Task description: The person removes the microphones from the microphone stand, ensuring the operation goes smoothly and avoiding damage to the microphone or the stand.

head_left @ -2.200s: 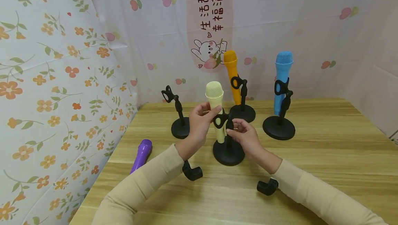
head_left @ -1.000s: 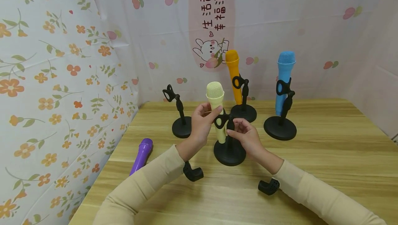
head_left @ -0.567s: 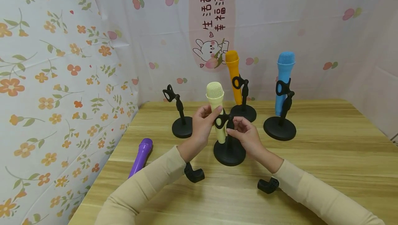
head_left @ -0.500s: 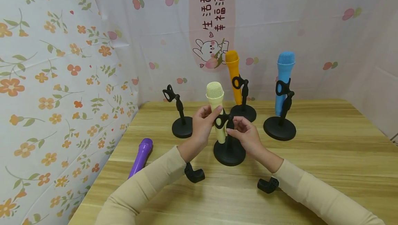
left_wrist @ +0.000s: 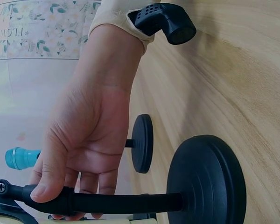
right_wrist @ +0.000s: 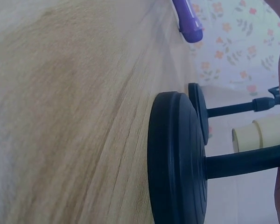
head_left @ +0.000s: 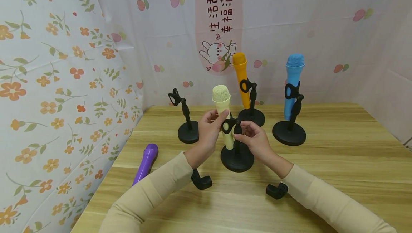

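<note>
Left hand (head_left: 208,127) pinches cream microphone (head_left: 221,100), thumb against fingers; right hand (head_left: 255,137), fingers curled, grips nearest black stand (head_left: 237,159); purple microphone (head_left: 145,162) lies left.

The head view looks forward and down; both wrist views, close and turned sideways, share the front stand (head_left: 237,158).

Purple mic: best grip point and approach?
I'd grip the purple microphone on its slim handle just below the wider head, coming from above with fingers closing across its length. It lies on its side on the table, head end away from the person. The near end is hidden behind the left sleeve in the head view, so I'd avoid that end.
</note>
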Action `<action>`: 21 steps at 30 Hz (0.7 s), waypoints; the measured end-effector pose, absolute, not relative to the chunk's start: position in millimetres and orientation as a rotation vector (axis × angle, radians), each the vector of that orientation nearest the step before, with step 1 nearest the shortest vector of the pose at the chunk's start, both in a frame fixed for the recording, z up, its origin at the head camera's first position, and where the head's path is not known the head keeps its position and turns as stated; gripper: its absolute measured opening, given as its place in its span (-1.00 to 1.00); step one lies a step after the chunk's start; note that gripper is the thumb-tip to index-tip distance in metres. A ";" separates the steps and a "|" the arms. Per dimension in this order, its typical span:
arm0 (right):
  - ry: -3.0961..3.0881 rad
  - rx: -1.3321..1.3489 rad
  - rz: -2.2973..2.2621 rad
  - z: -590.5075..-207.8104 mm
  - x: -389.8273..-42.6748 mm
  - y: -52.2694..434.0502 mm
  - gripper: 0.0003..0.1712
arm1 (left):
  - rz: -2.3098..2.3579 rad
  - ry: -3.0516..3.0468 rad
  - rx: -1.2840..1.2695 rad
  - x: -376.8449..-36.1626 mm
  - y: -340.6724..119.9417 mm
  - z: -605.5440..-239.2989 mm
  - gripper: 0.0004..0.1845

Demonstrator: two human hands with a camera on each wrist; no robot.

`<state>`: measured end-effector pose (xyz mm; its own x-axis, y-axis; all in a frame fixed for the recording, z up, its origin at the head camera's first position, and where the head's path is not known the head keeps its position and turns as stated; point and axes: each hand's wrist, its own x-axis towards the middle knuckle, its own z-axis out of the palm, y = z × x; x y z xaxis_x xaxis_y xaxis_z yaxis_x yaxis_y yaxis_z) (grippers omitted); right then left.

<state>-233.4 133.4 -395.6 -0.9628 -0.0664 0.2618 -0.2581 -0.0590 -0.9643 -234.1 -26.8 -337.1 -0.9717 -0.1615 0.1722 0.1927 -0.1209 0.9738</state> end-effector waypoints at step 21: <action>-2.112 0.410 2.095 -397.2 -234.9 135.7 -0.58 | -2.227 -1.881 -0.065 -237.1 -29.3 -333.0 -0.62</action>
<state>-234.9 135.7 -397.2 -0.9533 -0.0951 0.2868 -0.2876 -0.0058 -0.9577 -237.1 -29.3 -333.0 -0.9737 -0.1424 0.1778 0.1991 -0.1529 0.9680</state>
